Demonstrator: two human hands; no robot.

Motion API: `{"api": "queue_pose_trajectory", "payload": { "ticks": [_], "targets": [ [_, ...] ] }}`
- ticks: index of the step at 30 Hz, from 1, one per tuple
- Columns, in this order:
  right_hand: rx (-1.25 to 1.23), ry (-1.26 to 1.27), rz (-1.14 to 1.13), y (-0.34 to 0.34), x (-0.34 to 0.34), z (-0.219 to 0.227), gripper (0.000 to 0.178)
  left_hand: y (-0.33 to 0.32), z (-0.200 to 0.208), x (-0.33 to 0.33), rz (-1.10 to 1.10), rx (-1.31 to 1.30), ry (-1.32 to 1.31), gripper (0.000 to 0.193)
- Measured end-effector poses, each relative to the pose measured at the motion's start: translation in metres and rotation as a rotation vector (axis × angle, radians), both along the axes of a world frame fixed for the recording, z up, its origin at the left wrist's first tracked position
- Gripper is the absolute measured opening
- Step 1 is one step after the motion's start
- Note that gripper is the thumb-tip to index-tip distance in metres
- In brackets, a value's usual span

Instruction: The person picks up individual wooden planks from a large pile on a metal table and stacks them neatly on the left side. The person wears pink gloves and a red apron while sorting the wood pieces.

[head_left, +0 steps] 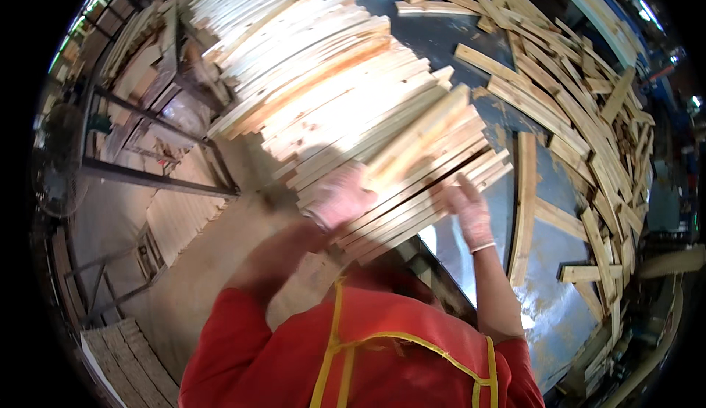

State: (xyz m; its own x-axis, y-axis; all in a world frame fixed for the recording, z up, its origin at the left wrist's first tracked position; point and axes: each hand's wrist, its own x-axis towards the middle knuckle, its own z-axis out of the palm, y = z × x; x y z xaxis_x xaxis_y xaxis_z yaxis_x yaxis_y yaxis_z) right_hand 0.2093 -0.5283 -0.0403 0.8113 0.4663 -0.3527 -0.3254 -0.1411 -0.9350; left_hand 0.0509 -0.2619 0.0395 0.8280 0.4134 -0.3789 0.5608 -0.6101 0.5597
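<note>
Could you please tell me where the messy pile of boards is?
In the head view, the messy pile lies on the right of the grey table, past the right hand.

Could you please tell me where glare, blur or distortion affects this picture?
In the head view, glare washes out the middle of the row of wooden slats; bright reflections patch the shiny grey tabletop; the gloved left hand looks blurred; fisheye distortion bends edges near the black rim.
</note>
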Motion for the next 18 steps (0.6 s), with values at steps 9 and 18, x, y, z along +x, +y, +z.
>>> {"api": "queue_pose_trajectory", "payload": {
  "ticks": [9,18],
  "targets": [
    [-1.465,-0.61,-0.036,-0.194,0.059,-0.037,0.101,0.212,-0.021,-0.021,0.031,1.003,0.183,0.069],
    [-0.8,-0.14,0.145,-0.152,-0.006,-0.045,0.046,0.005,-0.07,0.009,-0.401,0.77,-0.261,0.083]
  ]
}}
